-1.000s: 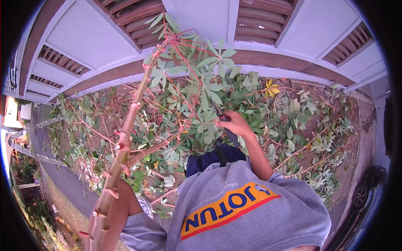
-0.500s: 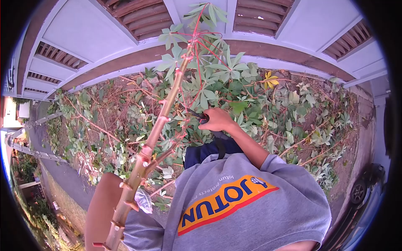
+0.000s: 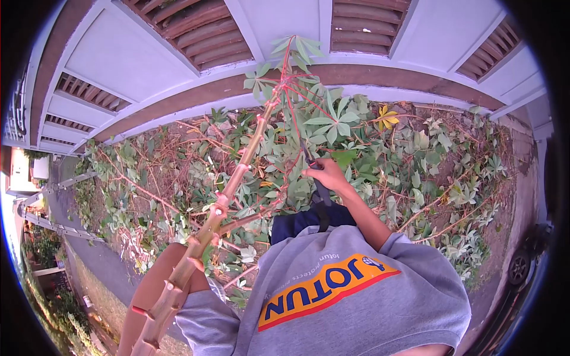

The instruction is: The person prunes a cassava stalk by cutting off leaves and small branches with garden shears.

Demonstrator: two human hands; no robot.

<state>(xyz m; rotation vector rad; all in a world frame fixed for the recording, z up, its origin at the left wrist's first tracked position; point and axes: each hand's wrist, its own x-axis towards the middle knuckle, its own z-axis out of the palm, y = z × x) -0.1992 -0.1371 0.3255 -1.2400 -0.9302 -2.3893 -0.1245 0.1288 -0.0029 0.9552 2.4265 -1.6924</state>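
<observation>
My right hand is closed around a dark hand tool with a narrow blade; I cannot make out its exact kind. The blade points up among red leaf stalks and green leaves. Left of it, a long, knobbly brown cassava stem slants from the bottom left to a leafy top. A side branch forks from the stem toward the middle. My left arm is bent behind the lower stem, and its hand lies outside the picture.
Cut branches and leaves cover the ground, with one yellow leaf among them. A pale wall with louvred vents runs along the far side. A metal ladder is at left, a dark car at right.
My right hand and the tool have moved right and slightly down; the blade now points more upward. The stem's leafy top has shifted lower, and the view has tilted slightly.
</observation>
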